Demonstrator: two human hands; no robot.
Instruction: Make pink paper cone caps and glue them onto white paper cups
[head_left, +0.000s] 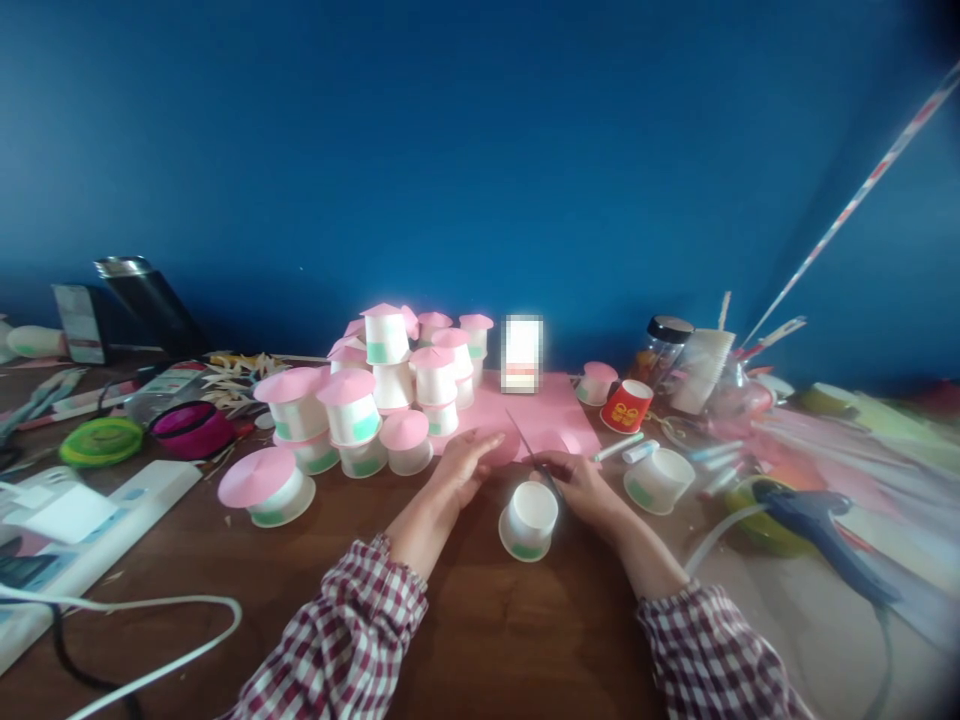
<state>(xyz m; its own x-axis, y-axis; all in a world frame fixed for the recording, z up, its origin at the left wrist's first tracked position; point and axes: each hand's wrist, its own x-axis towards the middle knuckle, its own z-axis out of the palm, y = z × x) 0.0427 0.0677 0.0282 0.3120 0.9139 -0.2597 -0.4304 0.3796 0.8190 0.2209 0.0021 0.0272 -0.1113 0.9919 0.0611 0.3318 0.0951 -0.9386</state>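
On a brown wooden bench (480, 640), a bare white cup (529, 515) with a green patch stands rim-down between two forearms in checked sleeves (352, 625); it serves as the landmark here. Well to its right lies a dark blue glue gun (817, 520) with a pale cord. Just beyond the cup and to its left, the left hand (469, 460) has thumb and fingers closed on a pink paper piece (504, 449); beyond it and to its right, the right hand (577, 485) is wrapped around slim dark scissors (523, 440), the blade pointing away beside the paper. The paper looks very light, thin and flexible — likely to bend or crease if squeezed, and easily torn, though hardly slippery. A gentle pinch near its outer edge, well clear of the blade, should suit it best. The scissors look stiff and light, with a sharp end, so the handle is the place to hold. Farther beyond the cup, a flat pink sheet (574, 400) spreads out; to its left on the far side rise stacked white cups with pink tops (349, 395), probably light and easily toppled. Beyond the cup to the right stands a red cup (626, 407) — and behind everything, a plain blue wall (480, 170).
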